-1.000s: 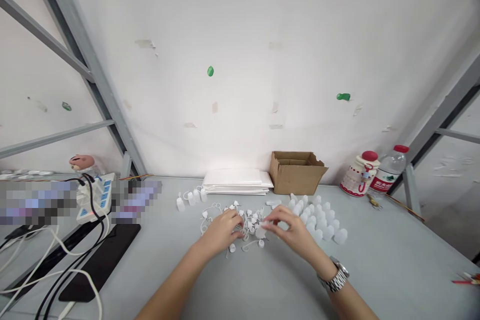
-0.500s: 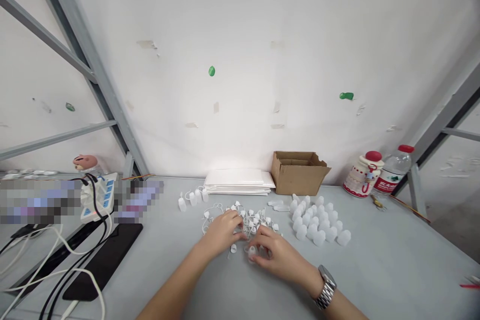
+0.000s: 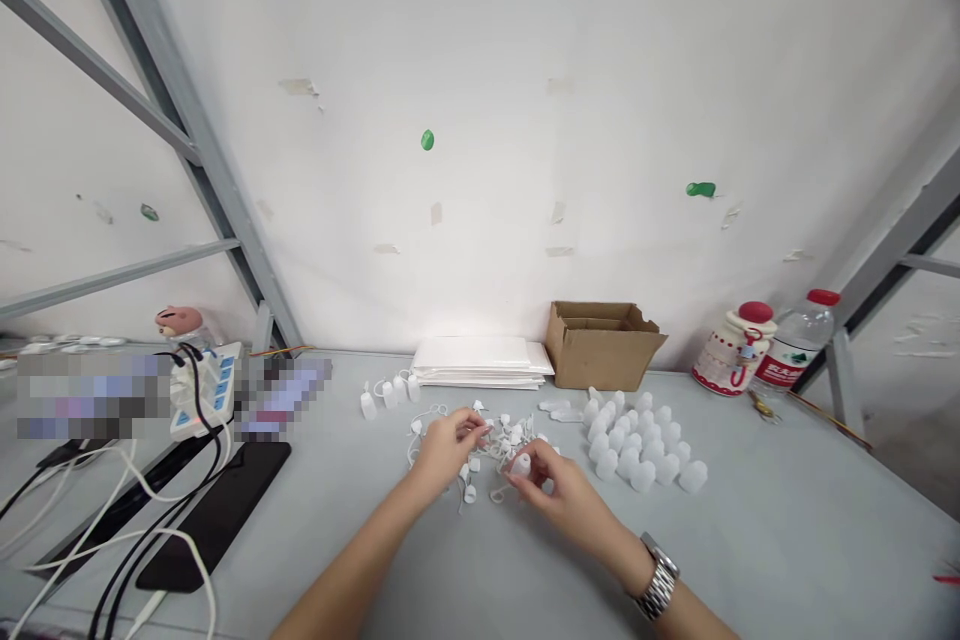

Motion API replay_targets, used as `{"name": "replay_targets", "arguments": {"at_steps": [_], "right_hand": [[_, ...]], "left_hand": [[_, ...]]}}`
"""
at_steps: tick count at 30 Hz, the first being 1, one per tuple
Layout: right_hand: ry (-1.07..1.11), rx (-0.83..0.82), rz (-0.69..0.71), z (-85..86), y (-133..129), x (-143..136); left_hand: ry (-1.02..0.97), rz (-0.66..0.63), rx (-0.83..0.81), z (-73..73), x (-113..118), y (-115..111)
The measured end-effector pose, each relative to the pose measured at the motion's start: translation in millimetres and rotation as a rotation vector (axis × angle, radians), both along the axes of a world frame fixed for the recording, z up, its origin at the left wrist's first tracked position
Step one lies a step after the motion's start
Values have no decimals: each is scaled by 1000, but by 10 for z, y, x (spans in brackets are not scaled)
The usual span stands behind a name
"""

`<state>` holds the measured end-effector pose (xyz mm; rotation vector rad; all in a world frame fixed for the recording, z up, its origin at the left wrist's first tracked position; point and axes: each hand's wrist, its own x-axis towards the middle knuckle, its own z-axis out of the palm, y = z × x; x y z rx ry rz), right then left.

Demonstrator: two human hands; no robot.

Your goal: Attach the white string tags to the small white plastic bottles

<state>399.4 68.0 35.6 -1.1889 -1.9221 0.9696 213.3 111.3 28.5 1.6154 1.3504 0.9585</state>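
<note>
My right hand holds a small translucent white bottle between thumb and fingers, its top pointing up. A white loop hangs beside it, low and close to the table. To the left, my left hand is closed in a pinch over the far side of a loose pile of white caps with cord-like straps. Whatever sits between its fingertips is too small to make out. Several small bottles with caps and loops stand behind on the left. Many uncapped-looking translucent bottles stand grouped on the right.
A stack of white sheets or envelopes and an open cardboard box stand against the wall. A decorated flask and a water bottle are at the back right. Left are a black phone, a power strip and cables.
My right hand has lifted the small bottle slightly up and to the right. The left hand has drawn back a little from the pile, its fingers now closer together.
</note>
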Motion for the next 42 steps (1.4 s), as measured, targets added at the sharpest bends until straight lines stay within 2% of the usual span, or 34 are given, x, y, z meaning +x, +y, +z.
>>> {"name": "replay_targets", "arguments": {"at_steps": [3, 8, 12, 18, 25, 36, 42], "right_hand": [[24, -13, -22, -41, 36, -11], [-8, -1, -73, -86, 61, -37], [-35, 33, -104, -98, 64, -48], [-55, 63, -116, -116, 80, -56], [-69, 51, -142, -109, 80, -74], [36, 102, -197, -92, 64, -101], [-5, 150, -203, -130, 69, -91]], "left_hand": [[-216, 68, -174, 35, 5, 27], [-370, 26, -238, 85, -17, 22], [-417, 8, -228, 90, 6, -8], [-483, -93, -289, 92, 77, -73], [-524, -150, -262, 66, 123, -117], [-585, -64, -263, 81, 163, -127], [-603, -92, -263, 91, 169, -132]]}}
